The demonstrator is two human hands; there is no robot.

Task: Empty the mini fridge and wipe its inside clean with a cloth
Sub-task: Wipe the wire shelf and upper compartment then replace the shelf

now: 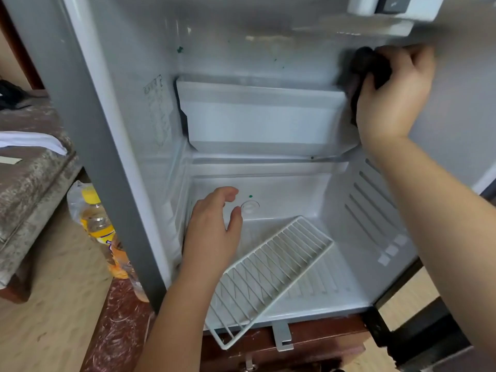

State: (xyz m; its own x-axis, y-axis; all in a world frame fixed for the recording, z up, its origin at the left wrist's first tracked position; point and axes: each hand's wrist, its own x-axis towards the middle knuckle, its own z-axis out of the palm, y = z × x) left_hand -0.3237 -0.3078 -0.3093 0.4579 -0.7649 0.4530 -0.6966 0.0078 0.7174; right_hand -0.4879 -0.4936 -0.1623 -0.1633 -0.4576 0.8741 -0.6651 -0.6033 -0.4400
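Right hand (394, 98) grips dark crumpled cloth (366, 64) on white fridge wall (295, 60); left hand (212, 232) relaxed near wire rack (271, 272).

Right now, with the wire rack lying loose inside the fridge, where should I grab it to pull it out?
Grip the wire rack at its near corner, coming from the front. It lies askew on the fridge floor with that corner overhanging the front lip, so fingers can likely curl round the frame there.
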